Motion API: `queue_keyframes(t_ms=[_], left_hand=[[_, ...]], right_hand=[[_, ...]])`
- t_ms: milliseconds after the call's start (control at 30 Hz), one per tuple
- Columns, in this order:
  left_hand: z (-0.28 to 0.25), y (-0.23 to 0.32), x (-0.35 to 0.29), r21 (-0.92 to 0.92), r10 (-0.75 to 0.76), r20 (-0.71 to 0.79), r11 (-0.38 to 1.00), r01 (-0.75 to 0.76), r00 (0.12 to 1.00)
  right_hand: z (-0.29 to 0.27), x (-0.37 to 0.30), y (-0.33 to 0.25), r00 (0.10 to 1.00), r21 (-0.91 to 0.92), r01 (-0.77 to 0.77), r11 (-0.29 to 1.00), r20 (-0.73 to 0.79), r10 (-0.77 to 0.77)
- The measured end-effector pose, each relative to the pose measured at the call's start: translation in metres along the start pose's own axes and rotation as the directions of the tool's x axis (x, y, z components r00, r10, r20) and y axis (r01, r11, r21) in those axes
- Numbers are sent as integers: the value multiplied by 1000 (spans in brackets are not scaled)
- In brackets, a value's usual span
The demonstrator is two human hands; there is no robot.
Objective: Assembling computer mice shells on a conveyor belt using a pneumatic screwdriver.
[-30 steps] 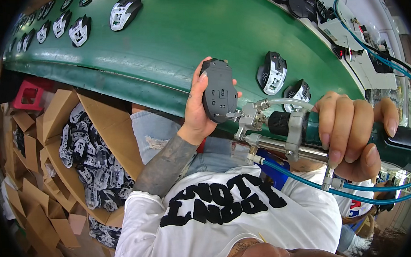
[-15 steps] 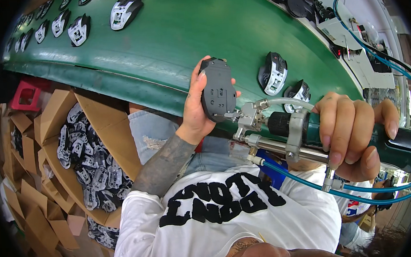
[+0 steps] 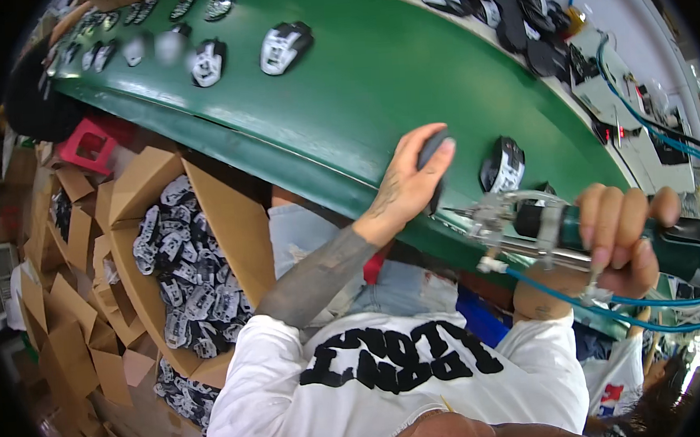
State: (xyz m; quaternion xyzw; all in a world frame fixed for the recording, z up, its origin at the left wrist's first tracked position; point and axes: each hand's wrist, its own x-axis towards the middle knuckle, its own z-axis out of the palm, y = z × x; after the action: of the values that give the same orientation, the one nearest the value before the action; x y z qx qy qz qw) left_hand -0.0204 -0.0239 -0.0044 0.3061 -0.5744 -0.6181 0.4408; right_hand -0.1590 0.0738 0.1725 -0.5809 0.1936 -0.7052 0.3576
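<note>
The left hand (image 3: 406, 181) has its fingers clamped on a dark grey, curved plastic mouse (image 3: 431, 149) over the near edge of the green desk (image 3: 382, 80). Rightward lies a black-and-white plastic shell (image 3: 505, 166); the right hand's (image 3: 623, 230) fingers wrap a dark-green, metal-nozzled tool (image 3: 549, 226).

White T-shirt (image 3: 457, 400), loose short sleeves (image 3: 254, 360); large, bold black lettering (image 3: 399, 364) across chest. Pale-blue denim jeans (image 3: 406, 289). Left forearm (image 3: 321, 272) and wrist bear tattoo-like markings.

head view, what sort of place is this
Likely a factory assembly line: computer mouse shells on a green surface, a carton of parts, and a tool with blue hoses.
</note>
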Motion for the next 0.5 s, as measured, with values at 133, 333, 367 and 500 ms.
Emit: queue_keyframes(t_ms=[133,333,367,500], left_hand=[[-60,6,94,870,599,4,393,-298,801],[-194,6,152,985,203,-104,154,73,974],[-198,2,143,979,295,-68,205,6,953],[-128,21,78,-128,-56,-181,991,33,982]], right_hand=[[-22,-3,-25,994,59,77,995,-78,-73],[8,-1,-10,995,-27,-8,1000,-101,5],[14,-1,-7,992,-51,-16,999,-123,10],[11,-4,-8,973,-35,50,998,-222,-56]])
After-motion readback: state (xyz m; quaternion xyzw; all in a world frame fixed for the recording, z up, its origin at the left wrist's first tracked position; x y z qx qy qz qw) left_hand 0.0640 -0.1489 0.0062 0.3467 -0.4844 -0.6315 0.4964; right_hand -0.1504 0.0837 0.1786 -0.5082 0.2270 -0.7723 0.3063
